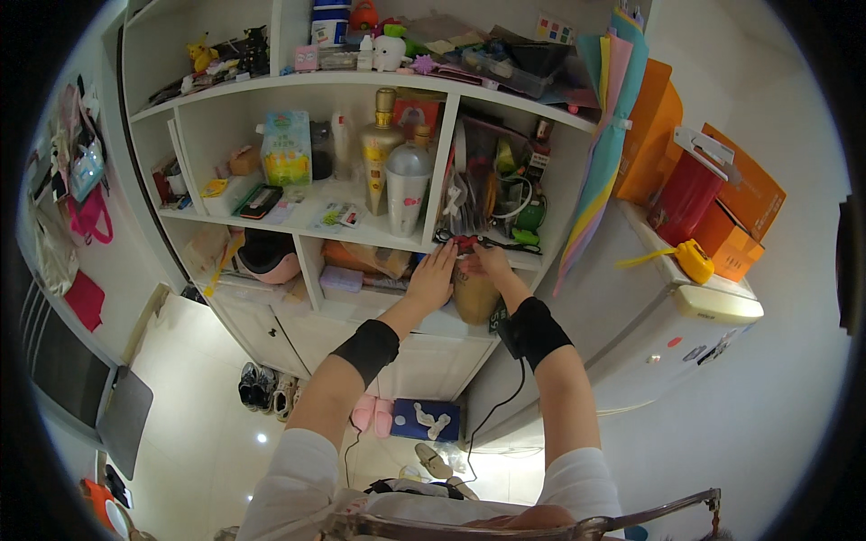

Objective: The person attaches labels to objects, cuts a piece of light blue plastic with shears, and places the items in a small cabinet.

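My left hand (433,278) is at the edge of the white shelf, its fingertips against a small red and black object (465,241). My right hand (491,264) meets the same object from the other side, with fingers curled at it. Its exact kind is too small to tell, and the fingers partly cover it. Black handles (517,247) lie on the shelf edge just to the right. Below my hands, a tan rounded object (475,297) stands in the lower compartment, its top hidden by my fingers. Both wrists wear black bands.
A white tumbler (406,193) and a gold bottle (377,152) stand left of the divider. Bagged items (473,182) fill the right compartment. A folded umbrella (605,135) hangs beside the refrigerator (649,358), which bears a yellow tape measure (695,261). A cable (504,404) trails from my right wrist.
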{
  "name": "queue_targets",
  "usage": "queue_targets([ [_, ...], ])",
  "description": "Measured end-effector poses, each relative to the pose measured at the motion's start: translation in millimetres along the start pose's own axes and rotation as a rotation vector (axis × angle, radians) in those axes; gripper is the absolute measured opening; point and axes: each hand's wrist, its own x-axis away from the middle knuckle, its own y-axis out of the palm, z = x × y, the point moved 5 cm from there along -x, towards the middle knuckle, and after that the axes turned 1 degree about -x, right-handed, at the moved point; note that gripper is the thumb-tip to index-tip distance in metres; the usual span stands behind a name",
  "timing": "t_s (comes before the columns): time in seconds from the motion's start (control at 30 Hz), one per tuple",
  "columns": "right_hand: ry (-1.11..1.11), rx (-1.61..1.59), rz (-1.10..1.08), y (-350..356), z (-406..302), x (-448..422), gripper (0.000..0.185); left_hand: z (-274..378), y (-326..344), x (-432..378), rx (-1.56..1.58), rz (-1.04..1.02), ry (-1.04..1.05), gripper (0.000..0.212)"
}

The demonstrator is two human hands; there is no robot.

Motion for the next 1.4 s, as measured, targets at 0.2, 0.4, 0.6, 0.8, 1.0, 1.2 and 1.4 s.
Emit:
queue_targets([
  [0.2, -0.192, 0.029, 0.014, 13.8, 1.1, 22.6, 0.045, -0.1, -7.0, 25.1, 0.022, 0.024, -0.006, 0.072],
  [0.4, -0.285, 0.597, -0.039, 3.8, 54.0, 54.5, 0.049, 5.1, -1.7, 74.7, 0.093, 0.063, 0.032, 0.068],
  [0.6, -0.003, 0.753, -0.264, -5.1, 170.4, 132.6, 0.054, 21.8, 32.4, 160.6, 0.187, -0.1, 0.066, 0.067],
  [0.8, 0.372, 0.636, -0.202, -21.3, 272.0, 239.8, 0.061, 77.9, 57.9, 241.3, 0.308, -0.23, 0.157, 0.061],
  [1.0, 0.575, 0.331, -0.019, -45.9, 354.8, 368.0, 0.063, 138.8, 86.2, 305.0, 0.34, -0.413, 0.372, 0.055],
  [1.2, 0.599, 0.117, 0.326, -101.0, 389.3, 525.0, 0.057, 213.1, 95.4, 361.3, 0.489, -0.419, 0.534, 0.06],
  [1.4, 0.601, -0.079, 0.687, -130.4, 453.3, 712.6, 0.062, 314.2, 74.4, 410.1, 0.559, -0.485, 0.777, 0.064],
])
